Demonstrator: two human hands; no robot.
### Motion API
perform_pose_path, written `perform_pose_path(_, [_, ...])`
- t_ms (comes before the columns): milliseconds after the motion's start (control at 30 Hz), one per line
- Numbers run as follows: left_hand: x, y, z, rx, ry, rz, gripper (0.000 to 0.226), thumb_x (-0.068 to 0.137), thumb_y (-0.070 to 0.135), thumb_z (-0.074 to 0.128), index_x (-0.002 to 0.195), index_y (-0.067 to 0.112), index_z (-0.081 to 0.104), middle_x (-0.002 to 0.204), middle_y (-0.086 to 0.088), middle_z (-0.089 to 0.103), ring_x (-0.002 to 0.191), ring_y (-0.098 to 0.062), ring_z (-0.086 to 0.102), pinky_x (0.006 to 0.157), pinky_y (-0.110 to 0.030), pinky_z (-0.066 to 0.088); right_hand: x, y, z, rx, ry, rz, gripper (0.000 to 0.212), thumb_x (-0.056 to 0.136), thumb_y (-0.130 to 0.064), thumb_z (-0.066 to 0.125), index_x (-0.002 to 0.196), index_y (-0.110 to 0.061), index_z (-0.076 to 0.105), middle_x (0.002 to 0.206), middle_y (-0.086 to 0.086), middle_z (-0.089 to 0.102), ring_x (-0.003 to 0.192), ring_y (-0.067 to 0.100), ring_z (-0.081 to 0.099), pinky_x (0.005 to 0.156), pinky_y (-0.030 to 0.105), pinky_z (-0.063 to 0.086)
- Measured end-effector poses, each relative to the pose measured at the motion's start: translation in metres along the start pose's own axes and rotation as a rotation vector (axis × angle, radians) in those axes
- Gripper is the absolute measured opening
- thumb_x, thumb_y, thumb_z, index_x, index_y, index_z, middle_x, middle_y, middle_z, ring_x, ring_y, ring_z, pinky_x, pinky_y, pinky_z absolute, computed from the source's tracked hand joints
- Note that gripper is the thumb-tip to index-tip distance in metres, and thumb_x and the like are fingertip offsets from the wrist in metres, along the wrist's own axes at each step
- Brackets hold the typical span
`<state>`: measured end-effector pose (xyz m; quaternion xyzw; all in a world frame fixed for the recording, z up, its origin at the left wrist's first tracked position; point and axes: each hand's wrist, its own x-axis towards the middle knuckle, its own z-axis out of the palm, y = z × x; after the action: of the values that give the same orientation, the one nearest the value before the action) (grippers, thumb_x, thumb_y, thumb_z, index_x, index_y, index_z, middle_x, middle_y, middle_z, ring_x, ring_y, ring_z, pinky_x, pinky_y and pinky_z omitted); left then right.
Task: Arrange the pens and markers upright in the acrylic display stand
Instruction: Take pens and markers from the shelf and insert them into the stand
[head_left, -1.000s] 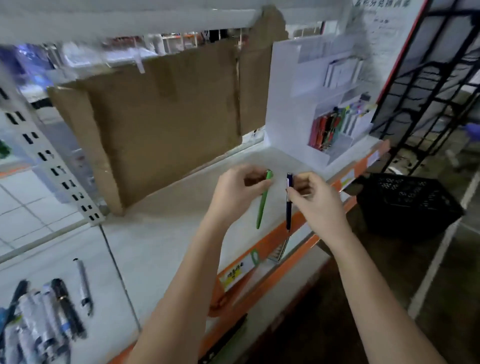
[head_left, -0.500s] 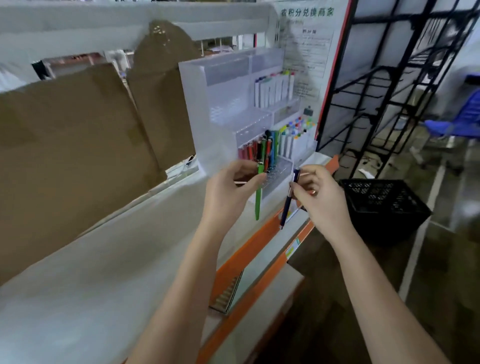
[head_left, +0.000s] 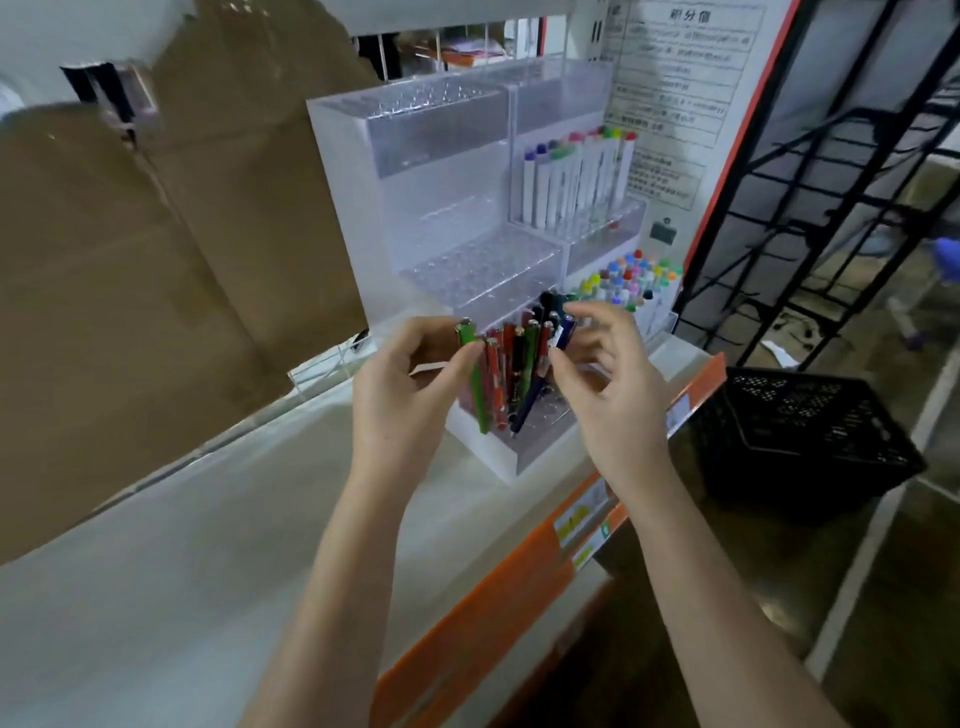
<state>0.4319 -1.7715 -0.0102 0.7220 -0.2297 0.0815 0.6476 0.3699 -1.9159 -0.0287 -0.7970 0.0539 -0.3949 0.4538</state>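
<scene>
A tiered clear acrylic display stand (head_left: 436, 171) stands on the white shelf. Several red, green and dark pens (head_left: 511, 364) stand upright in its lowest front tier. My left hand (head_left: 400, 384) pinches a green pen (head_left: 475, 384) near its top, its tip down at the front left holes. My right hand (head_left: 608, 384) pinches a dark blue pen (head_left: 540, 384) that leans with its tip down among the front-row holes. White markers with coloured caps (head_left: 576, 176) fill the upper right tier and more capped markers (head_left: 631, 283) fill the lower right tier.
Brown cardboard (head_left: 156, 260) leans against the back of the shelf on the left. The shelf's orange front edge (head_left: 498, 587) carries price labels. A black plastic crate (head_left: 800, 436) sits on the floor at right, beside a black wire rack (head_left: 831, 182).
The view swung right along the shelf to the stand. Both hands carried their pens up to the stand's lowest tier, and the pen tips now reach its holes.
</scene>
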Motion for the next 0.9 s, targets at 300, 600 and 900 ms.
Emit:
perform_pose_path(300, [0.005, -0.015, 0.004, 0.039, 0.125, -0.024, 0.018, 0.083, 0.008, 0.068, 0.084, 0.025, 0.064, 0.074, 0.019, 0.065, 0.072, 0.001, 0.061, 0.067, -0.013, 0.047, 0.019, 0.022, 0.021, -0.016, -0.079, -0.181, 0.035, 0.085, -0.007, 0.065, 0.117, -0.017, 0.055, 0.102, -0.014, 0.056, 0.093, -0.005, 0.056, 0.082, 0.011, 0.049])
perform_pose_path(600, [0.007, -0.019, 0.007, 0.051, 0.17, -0.024, 0.021, 0.083, 0.005, 0.068, 0.083, 0.026, 0.063, 0.074, 0.022, 0.065, 0.073, -0.001, 0.062, 0.065, -0.015, 0.049, 0.021, 0.042, 0.034, -0.129, -0.172, -0.314, 0.024, 0.08, 0.0, 0.068, 0.103, -0.006, 0.068, 0.1, 0.006, 0.065, 0.089, 0.013, 0.063, 0.081, 0.022, 0.053])
perform_pose_path(900, [0.007, -0.026, 0.007, 0.043, 0.197, -0.051, 0.02, 0.082, 0.007, 0.069, 0.082, 0.026, 0.063, 0.074, 0.018, 0.065, 0.074, -0.005, 0.063, 0.069, -0.02, 0.053, 0.023, 0.038, 0.037, -0.24, -0.218, -0.302, 0.017, 0.077, 0.003, 0.071, 0.093, -0.002, 0.069, 0.091, 0.008, 0.066, 0.077, 0.018, 0.065, 0.069, 0.021, 0.053])
